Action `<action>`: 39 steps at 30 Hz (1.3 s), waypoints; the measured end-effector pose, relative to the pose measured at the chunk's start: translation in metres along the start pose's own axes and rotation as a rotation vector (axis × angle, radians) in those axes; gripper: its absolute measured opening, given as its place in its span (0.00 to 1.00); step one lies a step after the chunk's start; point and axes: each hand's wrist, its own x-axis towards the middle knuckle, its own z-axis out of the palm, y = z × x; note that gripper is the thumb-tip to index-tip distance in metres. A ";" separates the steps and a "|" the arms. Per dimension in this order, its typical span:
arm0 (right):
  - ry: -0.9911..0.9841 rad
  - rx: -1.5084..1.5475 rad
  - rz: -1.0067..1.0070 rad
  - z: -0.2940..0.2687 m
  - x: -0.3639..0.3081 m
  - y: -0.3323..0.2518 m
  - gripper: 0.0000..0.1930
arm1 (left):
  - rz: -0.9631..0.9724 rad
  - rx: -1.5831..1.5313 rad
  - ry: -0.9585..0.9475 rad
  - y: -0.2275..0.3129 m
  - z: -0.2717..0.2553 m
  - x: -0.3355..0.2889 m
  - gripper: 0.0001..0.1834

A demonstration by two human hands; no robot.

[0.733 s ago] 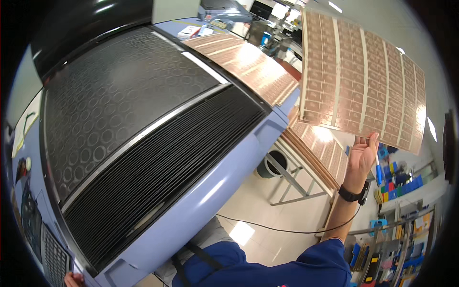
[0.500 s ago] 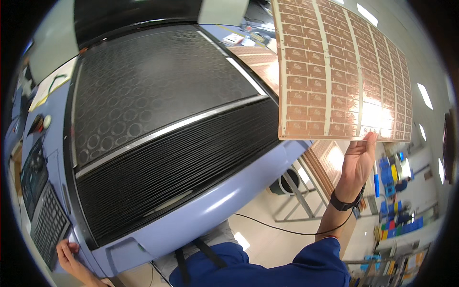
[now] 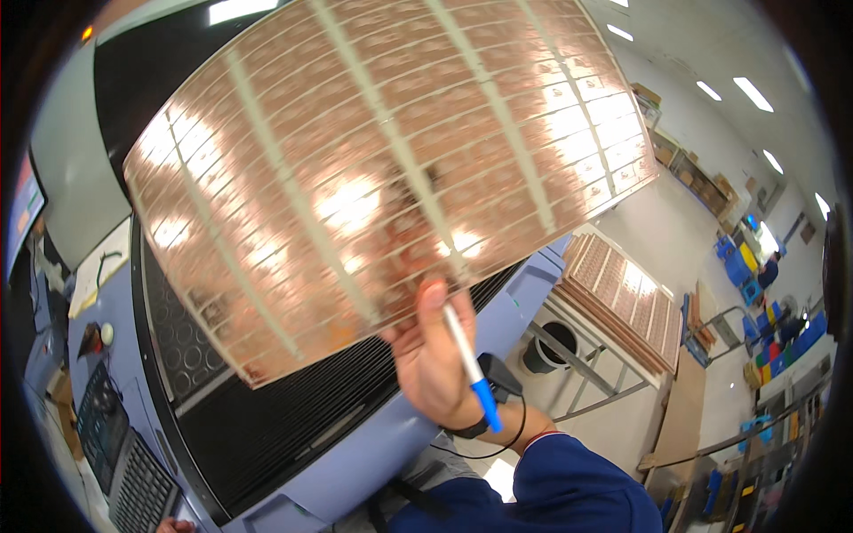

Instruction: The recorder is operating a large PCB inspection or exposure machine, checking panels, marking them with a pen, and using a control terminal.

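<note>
My right hand (image 3: 435,369) is closed on the lower edge of a large copper circuit board panel (image 3: 293,151), thumb on its near face. The panel is tilted above the machine, with pale strips between rows of shiny rectangles. A white pen (image 3: 466,351) with a blue cap also sits in that hand, pointing down past the wrist. Below is a bluish-grey machine (image 3: 355,471) with a black ribbed strip and a dark bed with circles, largely hidden by the panel. Only a few fingers of my left hand (image 3: 175,526) show at the lower edge, beside the keyboard (image 3: 142,484); their grip cannot be made out.
Right of the machine, a stack of copper panels (image 3: 622,293) lies on a metal-framed stand (image 3: 586,391). A dark bin (image 3: 549,346) stands under it. A cable (image 3: 498,455) hangs near my right wrist. A monitor (image 3: 25,209) is at the far left.
My right hand has brought the panel leftward from beside the machine to above it, tilting it. My left hand has slipped mostly out of view. The head view has shifted.
</note>
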 end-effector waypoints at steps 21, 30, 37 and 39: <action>0.072 0.115 0.174 -0.115 0.002 -0.030 0.09 | -0.028 -0.024 0.005 -0.018 0.000 -0.003 0.15; -0.107 0.347 0.308 -0.125 0.021 -0.028 0.17 | -0.025 -0.064 -0.001 -0.017 -0.002 -0.009 0.14; 0.101 -0.149 0.246 -0.066 0.030 -0.033 0.11 | -0.041 -0.098 0.033 -0.014 -0.006 -0.011 0.13; 0.005 -0.268 0.172 -0.088 0.046 -0.041 0.11 | -0.051 -0.101 0.047 -0.009 -0.003 -0.012 0.13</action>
